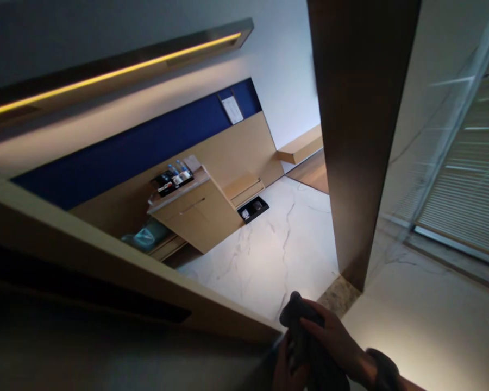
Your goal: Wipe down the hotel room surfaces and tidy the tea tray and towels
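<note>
A dark, soft-looking bundle [299,320], perhaps cloth, is held in both hands at the bottom of the view. My right hand [336,336], with a dark band on its wrist, grips the upper right side of the bundle. Lower down, my left hand [285,366] is closed round its left side and is partly cut off by the frame's bottom edge. Blur and shadow hide the bundle's exact shape.
A pale door edge [146,263] slants across the lower left. Right of centre stands a dark frame post [358,136]. Beyond are a cabinet [204,214] with bottles on a tray, a black tray [253,209] on the marble floor [277,244], and window blinds [468,190].
</note>
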A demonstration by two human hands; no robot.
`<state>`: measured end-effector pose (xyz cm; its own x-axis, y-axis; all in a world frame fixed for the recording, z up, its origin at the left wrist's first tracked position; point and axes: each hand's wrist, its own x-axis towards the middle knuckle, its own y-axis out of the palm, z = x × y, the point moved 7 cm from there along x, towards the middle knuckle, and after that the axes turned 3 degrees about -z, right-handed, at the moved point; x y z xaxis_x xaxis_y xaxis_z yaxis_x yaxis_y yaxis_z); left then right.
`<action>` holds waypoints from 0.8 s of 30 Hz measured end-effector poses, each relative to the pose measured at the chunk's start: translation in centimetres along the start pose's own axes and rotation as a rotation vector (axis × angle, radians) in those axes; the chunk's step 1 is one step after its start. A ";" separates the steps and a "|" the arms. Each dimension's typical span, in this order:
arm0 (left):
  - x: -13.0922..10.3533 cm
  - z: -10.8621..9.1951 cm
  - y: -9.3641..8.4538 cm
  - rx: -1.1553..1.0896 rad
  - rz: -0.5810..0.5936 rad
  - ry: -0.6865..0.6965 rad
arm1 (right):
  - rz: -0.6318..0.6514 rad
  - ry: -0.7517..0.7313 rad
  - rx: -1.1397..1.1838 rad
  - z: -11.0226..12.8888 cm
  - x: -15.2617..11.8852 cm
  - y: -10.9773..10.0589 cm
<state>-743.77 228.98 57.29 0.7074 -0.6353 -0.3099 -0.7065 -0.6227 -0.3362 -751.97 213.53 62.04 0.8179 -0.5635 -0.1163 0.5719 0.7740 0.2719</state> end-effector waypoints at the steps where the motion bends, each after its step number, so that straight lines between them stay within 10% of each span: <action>1: 1.4 -1.3 2.0 -0.039 0.080 -0.014 | -0.010 -0.018 -0.032 1.1 0.4 -1.7; 5: 6.9 -8.8 8.2 -0.099 0.296 0.011 | -0.101 -0.186 -0.192 5.6 1.7 -9.0; 9: 12.4 -20.9 10.4 -0.006 0.285 0.193 | -0.270 -0.227 -0.244 11.5 3.8 -16.1; 13: 15.4 -40.3 8.7 0.221 0.101 0.648 | -0.569 -0.672 -0.471 26.2 4.1 -19.9; 18: 10.3 -65.1 6.4 0.196 -0.520 1.555 | -0.783 -1.310 -0.813 43.5 1.7 -19.3; 21: 9.7 -70.7 11.5 0.356 -0.579 1.770 | -0.891 -1.396 -1.134 46.4 2.9 -19.1; 24: 13.6 -66.4 18.3 0.513 -0.476 1.733 | -0.986 -1.320 -1.352 42.2 5.3 -20.3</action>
<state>-748.40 178.61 105.99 -0.2201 -0.3746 0.9007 -0.1738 -0.8935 -0.4140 -761.95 182.66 96.22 0.1280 -0.1668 0.9776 0.8510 -0.4878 -0.1946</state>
